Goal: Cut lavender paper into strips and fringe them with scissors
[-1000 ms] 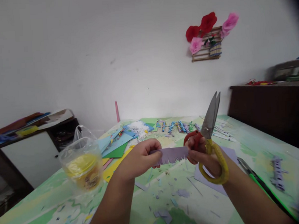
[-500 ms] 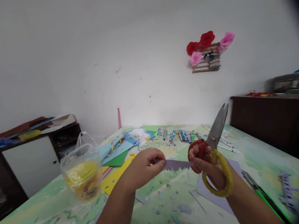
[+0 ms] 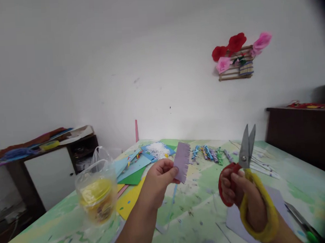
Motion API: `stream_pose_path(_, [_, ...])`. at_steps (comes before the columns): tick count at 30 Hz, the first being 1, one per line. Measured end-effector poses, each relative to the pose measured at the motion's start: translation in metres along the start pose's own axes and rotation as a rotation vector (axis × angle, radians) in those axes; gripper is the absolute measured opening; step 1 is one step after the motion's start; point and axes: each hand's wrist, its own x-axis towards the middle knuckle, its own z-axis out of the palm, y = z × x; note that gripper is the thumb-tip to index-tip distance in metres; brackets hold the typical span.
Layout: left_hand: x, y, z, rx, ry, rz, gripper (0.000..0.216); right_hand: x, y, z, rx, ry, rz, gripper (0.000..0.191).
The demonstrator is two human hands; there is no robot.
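My left hand (image 3: 158, 178) pinches a small purple paper strip (image 3: 182, 161) with a fringed edge and holds it upright above the table. My right hand (image 3: 240, 193) grips a pair of scissors (image 3: 245, 156) with one red and one yellow handle. The blades point upward and stand slightly apart. The scissors are to the right of the strip and do not touch it. Under my right wrist lies a purple paper sheet (image 3: 277, 202).
A clear plastic bag with a yellow tub (image 3: 96, 193) sits at the left on the green patterned table (image 3: 200, 207). Coloured paper sheets (image 3: 130, 165) and curled paper pieces (image 3: 208, 153) lie further back. A dark cabinet (image 3: 303, 135) stands right, a low shelf (image 3: 44, 161) left.
My right hand let go of the strip's end and moved right and down with the scissors. My left hand lifted the strip and turned it upright.
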Motion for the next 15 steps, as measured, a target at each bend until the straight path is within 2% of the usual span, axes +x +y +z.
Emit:
stream_pose_path(3, [0.000,-0.004,0.008,-0.127,0.040,-0.058,0.021,0.004,0.023,-0.003,-0.101,0.017,0.022,0.029])
stream_pose_path(7, [-0.002,-0.008,0.019,-0.283,0.103,-0.075,0.024,0.004,0.058,-0.003,-0.273,0.049,0.033,0.040])
stream_pose_path(10, [-0.006,-0.007,0.025,-0.377,0.140,-0.074,0.030,-0.005,0.079,0.005,-0.488,0.134,-0.056,0.049])
stream_pose_path(12, [-0.009,-0.006,0.027,-0.414,0.185,-0.062,0.033,-0.010,0.091,0.012,-0.538,0.176,-0.098,0.052])
stream_pose_path(15, [-0.011,-0.005,0.030,-0.411,0.247,-0.054,0.034,-0.015,0.109,0.018,-0.524,0.205,-0.082,0.058])
